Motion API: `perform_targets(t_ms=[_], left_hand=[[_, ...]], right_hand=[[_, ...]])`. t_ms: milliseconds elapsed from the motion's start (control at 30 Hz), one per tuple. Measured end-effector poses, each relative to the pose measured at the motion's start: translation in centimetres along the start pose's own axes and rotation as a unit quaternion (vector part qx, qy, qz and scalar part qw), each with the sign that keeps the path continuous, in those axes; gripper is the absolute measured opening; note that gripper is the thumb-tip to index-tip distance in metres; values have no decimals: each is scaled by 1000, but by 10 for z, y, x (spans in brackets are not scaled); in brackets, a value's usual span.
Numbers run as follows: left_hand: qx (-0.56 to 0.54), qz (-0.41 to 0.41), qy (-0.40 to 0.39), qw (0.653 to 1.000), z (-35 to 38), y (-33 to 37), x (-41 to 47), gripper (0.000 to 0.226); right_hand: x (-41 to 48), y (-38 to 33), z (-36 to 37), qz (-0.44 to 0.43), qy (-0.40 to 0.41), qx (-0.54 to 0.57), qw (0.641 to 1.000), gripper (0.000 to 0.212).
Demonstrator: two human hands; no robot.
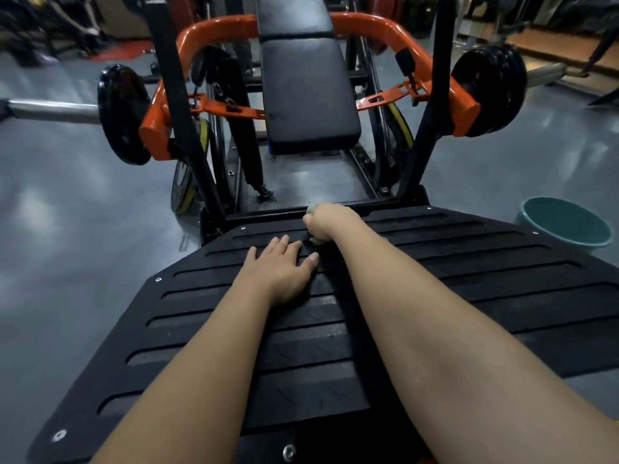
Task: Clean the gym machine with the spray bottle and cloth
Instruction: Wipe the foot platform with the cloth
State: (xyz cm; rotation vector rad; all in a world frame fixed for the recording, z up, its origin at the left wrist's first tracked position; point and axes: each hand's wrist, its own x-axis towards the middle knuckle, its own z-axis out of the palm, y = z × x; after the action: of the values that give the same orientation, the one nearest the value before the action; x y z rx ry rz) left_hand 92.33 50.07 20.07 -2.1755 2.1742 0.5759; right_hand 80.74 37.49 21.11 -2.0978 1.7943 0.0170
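The gym machine's black ribbed footplate (469, 262) fills the lower half of the view, with its black padded seat (308, 95) and orange frame (418, 61) beyond. My left hand (281, 266) lies flat on the plate, fingers straight. Just past it, my right hand (326, 224) is balled round a small pale green cloth (311, 209) at the plate's far edge; only bits of the cloth peek out above and below the fist. No spray bottle is in view.
A teal bucket (566, 226) stands on the grey floor to the right of the plate. Black weight plates (124, 112) hang on the bar ends at both sides (489, 92). More equipment crowds the background.
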Motion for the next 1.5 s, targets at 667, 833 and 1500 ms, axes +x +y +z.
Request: perform_targets(t_ms=[667,833,1500], left_hand=[[10,-12,-13,1000,-5,4,-4,65],[12,-8,-14,1000,-4,2,-5,66],[-18,6,17,1000,-1,-5,1,59]], right_hand=[[-190,37,-19,0,33,-43,999,50],[-265,46,-16,30,70,-16,997,46],[-171,5,-8,47,74,-17,996,57]])
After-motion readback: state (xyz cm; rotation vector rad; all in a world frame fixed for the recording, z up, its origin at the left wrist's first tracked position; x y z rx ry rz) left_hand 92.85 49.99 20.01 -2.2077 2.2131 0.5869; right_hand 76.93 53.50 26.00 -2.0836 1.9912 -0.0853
